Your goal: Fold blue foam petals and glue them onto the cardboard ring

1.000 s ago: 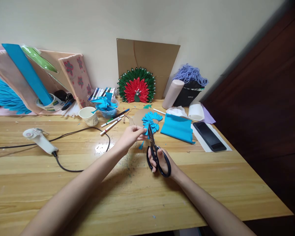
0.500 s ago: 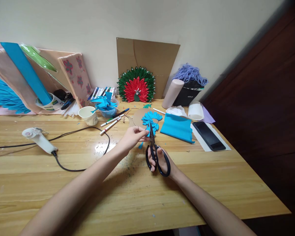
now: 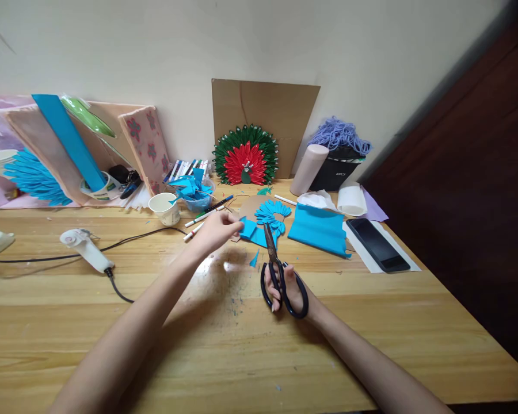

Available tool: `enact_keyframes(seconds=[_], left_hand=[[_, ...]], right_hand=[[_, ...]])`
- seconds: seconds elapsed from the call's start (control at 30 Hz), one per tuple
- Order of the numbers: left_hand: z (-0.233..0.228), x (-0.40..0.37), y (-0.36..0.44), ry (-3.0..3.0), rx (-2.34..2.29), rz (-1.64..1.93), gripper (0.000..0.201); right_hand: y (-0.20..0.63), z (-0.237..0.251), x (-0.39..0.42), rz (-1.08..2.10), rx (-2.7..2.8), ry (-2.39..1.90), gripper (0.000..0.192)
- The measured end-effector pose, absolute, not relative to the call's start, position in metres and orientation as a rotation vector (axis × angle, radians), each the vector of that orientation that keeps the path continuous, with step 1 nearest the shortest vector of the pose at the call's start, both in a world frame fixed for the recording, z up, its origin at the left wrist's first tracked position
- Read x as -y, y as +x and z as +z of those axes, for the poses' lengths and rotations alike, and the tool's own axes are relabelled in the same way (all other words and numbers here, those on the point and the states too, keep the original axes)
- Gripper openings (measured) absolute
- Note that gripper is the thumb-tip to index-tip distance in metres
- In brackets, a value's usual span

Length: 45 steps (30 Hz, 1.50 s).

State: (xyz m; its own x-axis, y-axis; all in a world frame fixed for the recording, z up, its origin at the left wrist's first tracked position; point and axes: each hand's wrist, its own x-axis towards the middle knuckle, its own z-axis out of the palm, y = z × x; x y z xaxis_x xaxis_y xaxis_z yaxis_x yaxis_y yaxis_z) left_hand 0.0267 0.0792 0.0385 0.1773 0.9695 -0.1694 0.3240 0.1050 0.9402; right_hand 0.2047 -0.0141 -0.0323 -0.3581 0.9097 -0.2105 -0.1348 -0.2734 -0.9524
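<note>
The two hands are apart: the left hand (image 3: 218, 230) pinches a blue piece (image 3: 247, 228) by its edge, and the right hand (image 3: 292, 287) has its fingers through the handles of the scissors (image 3: 270, 242). Half a second ago the left fingertips were right beside the blades; now they have drawn off to the left, and more blue shows between them and the blades. That suggests a pause between snips, though whether the pinched piece is cut free cannot be told. A pointed blue scrap (image 3: 254, 259) lies on the table (image 3: 224, 356) just below. Just beyond the blades are blue petals (image 3: 265, 211); a blue sheet (image 3: 317, 229) lies to their right, near a phone (image 3: 377, 244).
</note>
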Motion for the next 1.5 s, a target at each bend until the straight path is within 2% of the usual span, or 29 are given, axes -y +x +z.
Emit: enact_keyframes(seconds=[0.13, 0.23, 0.4, 0.47, 0.53, 0.6, 0.67, 0.73, 0.9, 1.13, 1.5], left_hand=[[0.029, -0.092, -0.002, 1.736, -1.799, 0.825, 0.018], [0.018, -0.089, 0.007, 1.933, -1.758, 0.836, 0.017], [-0.004, -0.079, 0.057, 2.356, -1.508, 0.753, 0.033], [-0.011, -0.079, 0.07, 2.414, -1.575, 0.685, 0.026], [-0.014, -0.084, 0.075, 2.375, -1.695, 0.637, 0.014], [-0.014, -0.091, 0.072, 2.288, -1.752, 0.655, 0.017], [-0.011, -0.098, 0.066, 2.165, -1.72, 0.744, 0.015], [-0.004, -0.104, 0.059, 1.975, -1.639, 0.833, 0.004], [0.018, -0.103, 0.052, 1.34, -1.315, 0.954, 0.022], [0.022, -0.09, 0.063, 0.855, -1.028, 0.929, 0.035], [0.018, -0.08, 0.072, 1.113, -1.156, 1.063, 0.036]], right_hand=[[0.206, -0.039, 0.012, 1.786, 1.116, -0.967, 0.075], [0.209, -0.045, 0.008, 1.774, 1.056, -0.947, 0.073], [0.212, -0.048, 0.004, 1.755, 0.986, -0.933, 0.072], [0.213, -0.047, 0.004, 1.746, 0.98, -0.94, 0.073], [0.213, -0.045, 0.004, 1.735, 0.987, -0.948, 0.073], [0.213, -0.042, 0.004, 1.736, 1.009, -0.953, 0.074], [0.212, -0.04, 0.005, 1.792, 1.036, -0.953, 0.077], [0.21, -0.039, 0.007, 1.895, 1.056, -0.96, 0.081], [0.205, -0.043, 0.013, 2.045, 1.107, -0.959, 0.079], [0.203, -0.042, 0.015, 1.987, 1.115, -0.973, 0.082], [0.2, -0.034, 0.015, 1.917, 1.115, -1.043, 0.078]])
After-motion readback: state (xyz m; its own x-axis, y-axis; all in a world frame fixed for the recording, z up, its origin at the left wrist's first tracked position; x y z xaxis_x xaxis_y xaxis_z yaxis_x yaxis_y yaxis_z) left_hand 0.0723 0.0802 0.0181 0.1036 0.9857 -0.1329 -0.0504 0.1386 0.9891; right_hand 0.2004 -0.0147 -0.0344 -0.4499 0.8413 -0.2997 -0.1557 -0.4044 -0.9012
